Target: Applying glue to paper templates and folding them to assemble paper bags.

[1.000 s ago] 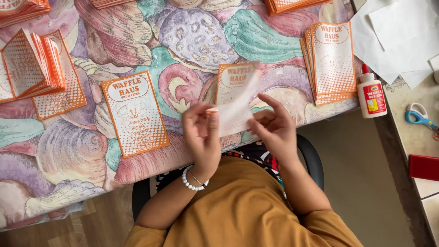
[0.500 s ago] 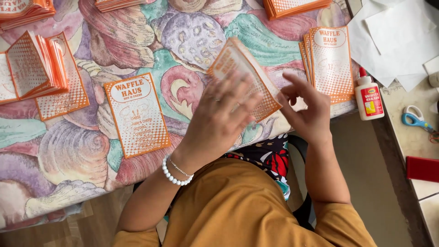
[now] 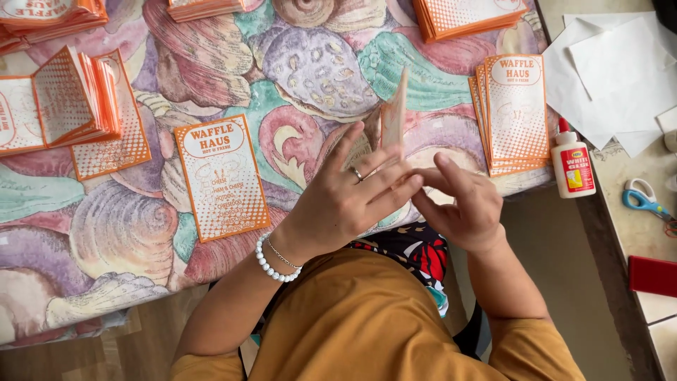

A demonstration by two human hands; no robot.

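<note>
My left hand [image 3: 349, 200] and my right hand [image 3: 462, 204] meet at the table's near edge, both on one orange-and-white printed paper card [image 3: 393, 116]. The card stands on edge, folded or bent upward, with its lower part hidden behind my fingers. A single flat card [image 3: 222, 176] of the same kind lies to the left of my left hand. A small stack of such cards [image 3: 513, 113] lies to the right of my right hand.
More orange card stacks lie at far left [image 3: 67, 106] and along the far edge [image 3: 465, 14]. A white glue bottle [image 3: 572, 162], blue-handled scissors [image 3: 645, 204], white paper sheets [image 3: 613, 77] and a red object [image 3: 652, 275] sit at right. The tablecloth [image 3: 127, 233] has shell patterns.
The card was held flat-faced between my hands earlier; now it is turned edge-on and upright. My hands have closed together around its base.
</note>
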